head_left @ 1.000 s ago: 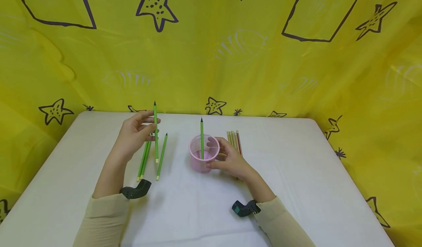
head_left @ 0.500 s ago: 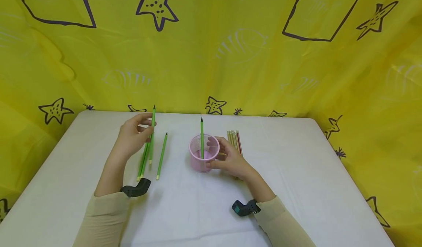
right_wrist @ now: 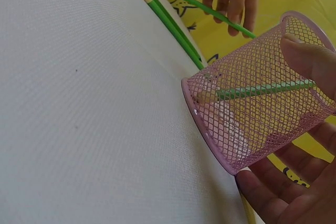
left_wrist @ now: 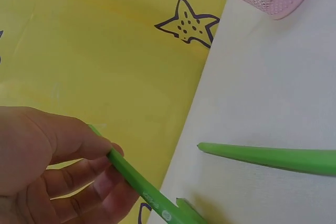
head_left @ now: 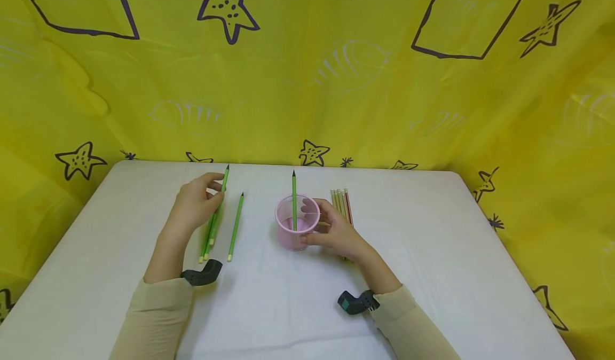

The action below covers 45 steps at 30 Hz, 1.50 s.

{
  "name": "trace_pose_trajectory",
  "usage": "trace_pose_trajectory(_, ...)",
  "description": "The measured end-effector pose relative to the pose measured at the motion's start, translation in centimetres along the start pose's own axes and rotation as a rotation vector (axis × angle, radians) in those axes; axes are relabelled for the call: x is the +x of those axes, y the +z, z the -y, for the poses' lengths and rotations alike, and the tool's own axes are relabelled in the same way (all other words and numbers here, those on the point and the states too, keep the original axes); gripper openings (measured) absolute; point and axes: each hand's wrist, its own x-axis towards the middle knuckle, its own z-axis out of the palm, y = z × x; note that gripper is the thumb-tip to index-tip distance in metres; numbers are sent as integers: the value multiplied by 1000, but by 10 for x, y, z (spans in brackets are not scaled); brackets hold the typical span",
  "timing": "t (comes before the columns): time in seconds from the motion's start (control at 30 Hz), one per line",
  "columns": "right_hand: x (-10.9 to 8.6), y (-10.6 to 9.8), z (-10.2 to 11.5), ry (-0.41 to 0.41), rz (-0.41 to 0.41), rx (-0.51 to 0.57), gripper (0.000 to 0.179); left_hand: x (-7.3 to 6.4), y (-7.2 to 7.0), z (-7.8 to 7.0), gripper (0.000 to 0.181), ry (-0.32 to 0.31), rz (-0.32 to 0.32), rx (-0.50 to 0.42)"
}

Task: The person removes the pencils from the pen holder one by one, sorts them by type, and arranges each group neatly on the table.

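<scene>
My left hand (head_left: 192,202) pinches a green pencil (left_wrist: 144,187) between thumb and fingers, near its dark tip. The pencil slants over a pair of green pencils (head_left: 205,245) lying on the table; in the right wrist view its eraser end looks raised. A single green pencil (head_left: 235,229) lies just right of these. Around the side of a pink mesh cup (head_left: 290,240) my right hand (head_left: 338,234) curls, thumb at the front. One green pencil (head_left: 294,189) stands in the cup, tip up, its eraser end low inside, as the right wrist view (right_wrist: 262,88) shows through the mesh.
Several gold and reddish pencils (head_left: 341,202) lie side by side right of the cup, partly hidden behind the right hand. A white cloth covers the table (head_left: 432,264). At its far edge hangs a yellow curtain (head_left: 269,109) with drawn starfish.
My left hand has carried its green pencil left and lowered it towards the pair on the table, tilting it from upright. The right hand and the cup stay where they were.
</scene>
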Motion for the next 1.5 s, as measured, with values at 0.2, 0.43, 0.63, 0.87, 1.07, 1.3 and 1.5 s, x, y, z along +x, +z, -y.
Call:
trace_pose_trajectory(0.2, 0, 1, 0, 4, -1, 6, 80, 2, 4, 3, 48, -44, 64, -8)
trace_pose_trajectory(0.43, -1, 1, 3, 0, -2, -1, 80, 4, 6, 6, 51, -76, 129, -31)
trace_pose_trajectory(0.63, 0, 1, 3, 7, -1, 3, 80, 5, 7, 8, 53, -105, 153, -24)
trace_pose_trajectory(0.87, 0, 0, 2, 13, 3, -5, 82, 6, 9, 11, 53, -134, 165, -7)
trace_pose_trajectory(1.07, 0, 0, 2, 22, -2, -14, 83, 6, 10, 12, 54, -159, 164, 15)
trace_pose_trajectory(1.3, 0, 1, 2, 15, -1, -6, 82, 6, 10, 13, 54, -175, 144, 40)
trace_pose_trajectory(1.5, -1, 1, 2, 16, -6, -14, 82, 4, 10, 11, 55, -206, 138, 47)
